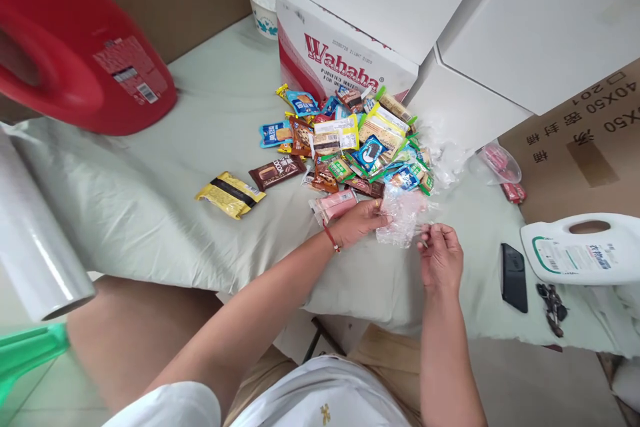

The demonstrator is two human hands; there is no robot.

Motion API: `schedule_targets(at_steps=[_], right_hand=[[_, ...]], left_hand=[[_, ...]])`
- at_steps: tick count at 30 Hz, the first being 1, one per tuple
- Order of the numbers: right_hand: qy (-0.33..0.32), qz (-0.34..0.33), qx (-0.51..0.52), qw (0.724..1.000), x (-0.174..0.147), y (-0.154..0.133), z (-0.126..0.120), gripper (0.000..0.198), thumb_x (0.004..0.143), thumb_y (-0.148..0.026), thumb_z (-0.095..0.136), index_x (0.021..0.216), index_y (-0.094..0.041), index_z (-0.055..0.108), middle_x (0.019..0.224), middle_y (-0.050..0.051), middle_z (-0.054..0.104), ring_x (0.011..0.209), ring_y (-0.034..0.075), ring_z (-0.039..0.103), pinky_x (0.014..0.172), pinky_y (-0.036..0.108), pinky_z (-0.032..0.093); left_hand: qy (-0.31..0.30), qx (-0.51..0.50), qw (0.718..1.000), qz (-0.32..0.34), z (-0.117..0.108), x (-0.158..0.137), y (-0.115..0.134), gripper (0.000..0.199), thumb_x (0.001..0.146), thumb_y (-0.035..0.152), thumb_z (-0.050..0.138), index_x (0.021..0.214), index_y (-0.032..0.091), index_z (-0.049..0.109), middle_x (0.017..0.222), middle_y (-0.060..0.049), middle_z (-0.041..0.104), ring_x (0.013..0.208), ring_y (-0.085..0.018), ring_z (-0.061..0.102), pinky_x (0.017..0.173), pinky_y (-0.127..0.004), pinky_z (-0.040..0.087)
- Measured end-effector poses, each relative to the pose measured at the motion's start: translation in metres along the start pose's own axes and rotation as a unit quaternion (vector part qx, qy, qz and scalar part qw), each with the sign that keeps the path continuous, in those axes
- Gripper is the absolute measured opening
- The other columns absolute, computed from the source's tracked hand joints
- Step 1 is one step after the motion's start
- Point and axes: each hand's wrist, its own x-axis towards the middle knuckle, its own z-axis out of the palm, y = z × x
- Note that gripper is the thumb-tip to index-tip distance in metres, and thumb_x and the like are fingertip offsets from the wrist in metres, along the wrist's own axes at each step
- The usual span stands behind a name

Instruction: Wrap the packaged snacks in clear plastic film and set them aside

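A crinkled clear plastic bag (399, 221) is stretched between my two hands at the front of a snack pile. My left hand (359, 221) pinches its left side, fingers closed. My right hand (441, 255) has thumb and fingertips pressed together on the bag's right edge. Just beside my left hand lies a pink-wrapped snack (340, 203). Behind the bag, several small packaged snacks (373, 152) are heaped up in blue, brown, yellow and green wrappers. A yellow packet (230, 195) and a brown chocolate packet (277, 171) lie left of the heap.
A Wahaha carton (345, 47) and a paper cup (264, 11) stand behind. More clear plastic (447, 157) and a round clear tub (497, 163) are to the right. A phone (514, 278), keys (552, 309) and a white bottle (583, 250) lie far right; a red jug (75, 47) stands left.
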Motion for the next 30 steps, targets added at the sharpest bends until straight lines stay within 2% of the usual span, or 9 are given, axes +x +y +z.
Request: schedule_targets(at_steps=[5,9,11,17,19,23,26,28,30], right_hand=[[0.007,0.015,-0.009,1.000,-0.003,0.003,-0.003,0.042,0.068,-0.046,0.089,0.084,-0.022,0.059,0.065,-0.007,0.060,0.046,0.005,0.042,0.039,0.016,0.030],[-0.014,0.047,0.023,0.999,-0.006,0.001,-0.003,0.044,0.064,-0.043,0.091,0.082,-0.021,0.057,0.062,-0.008,0.057,0.046,0.003,0.039,0.040,0.015,0.030],[-0.014,0.058,0.043,0.997,-0.004,-0.004,-0.010,0.043,0.064,-0.040,0.091,0.081,-0.021,0.057,0.063,-0.008,0.056,0.046,0.003,0.038,0.041,0.015,0.029],[-0.018,0.066,0.041,0.997,0.002,-0.008,-0.042,0.040,0.063,-0.037,0.092,0.081,-0.021,0.061,0.084,-0.003,0.063,0.066,0.008,0.053,0.053,0.019,0.042],[0.012,0.034,-0.019,0.999,-0.001,-0.003,-0.048,0.038,0.067,-0.042,0.089,0.085,-0.021,0.063,0.094,0.000,0.065,0.073,0.011,0.056,0.060,0.023,0.047],[0.106,-0.147,-0.165,0.969,-0.014,0.001,-0.042,0.028,0.083,-0.047,0.075,0.092,-0.022,0.067,0.093,0.000,0.066,0.071,0.012,0.053,0.068,0.027,0.046],[0.032,-0.181,-0.227,0.956,-0.018,-0.004,-0.020,0.027,0.084,-0.044,0.075,0.102,-0.025,0.072,0.096,0.000,0.068,0.069,0.012,0.051,0.067,0.027,0.043],[-0.057,-0.151,-0.258,0.953,-0.015,-0.007,-0.003,0.031,0.076,-0.041,0.082,0.103,-0.026,0.075,0.094,0.000,0.070,0.065,0.012,0.047,0.064,0.027,0.041],[-0.112,-0.114,-0.271,0.949,-0.010,-0.008,0.008,0.025,0.074,-0.040,0.083,0.091,-0.024,0.078,0.081,-0.002,0.068,0.060,0.012,0.045,0.061,0.027,0.038]], left_hand=[[0.095,0.001,0.995,0.010,0.002,0.000,-0.003,0.054,0.071,0.062,0.082,0.083,0.019,0.050,0.068,0.008,0.051,0.059,-0.008,0.046,0.058,-0.021,0.037],[0.049,-0.032,0.998,-0.017,0.003,-0.002,0.001,0.066,0.061,0.049,0.093,0.104,0.021,0.050,0.078,0.006,0.062,0.065,-0.009,0.055,0.062,-0.022,0.042],[0.027,-0.049,0.998,-0.026,0.003,-0.003,0.003,0.071,0.055,0.042,0.097,0.106,0.020,0.052,0.085,0.004,0.065,0.071,-0.010,0.058,0.066,-0.022,0.044],[0.082,-0.022,0.996,0.000,-0.002,0.000,0.002,0.058,0.055,0.042,0.095,0.094,0.016,0.060,0.085,0.003,0.061,0.076,-0.009,0.055,0.070,-0.022,0.042],[0.083,-0.002,0.997,0.003,-0.002,0.001,0.001,0.054,0.058,0.045,0.093,0.091,0.016,0.061,0.083,0.004,0.060,0.074,-0.008,0.053,0.069,-0.022,0.041],[0.077,0.024,0.997,-0.005,-0.001,0.000,0.001,0.055,0.058,0.049,0.092,0.090,0.016,0.061,0.084,0.003,0.059,0.074,-0.008,0.052,0.068,-0.023,0.040],[0.066,0.038,0.997,-0.013,0.001,-0.001,0.002,0.056,0.058,0.049,0.092,0.091,0.016,0.061,0.083,0.004,0.059,0.073,-0.009,0.051,0.068,-0.023,0.040],[0.057,0.056,0.997,-0.005,0.002,-0.002,0.002,0.053,0.062,0.051,0.089,0.088,0.016,0.060,0.080,0.004,0.057,0.071,-0.009,0.050,0.065,-0.022,0.039],[0.055,0.074,0.996,0.011,0.003,-0.002,0.003,0.049,0.068,0.055,0.085,0.084,0.017,0.059,0.076,0.005,0.055,0.068,-0.009,0.048,0.062,-0.022,0.038]])
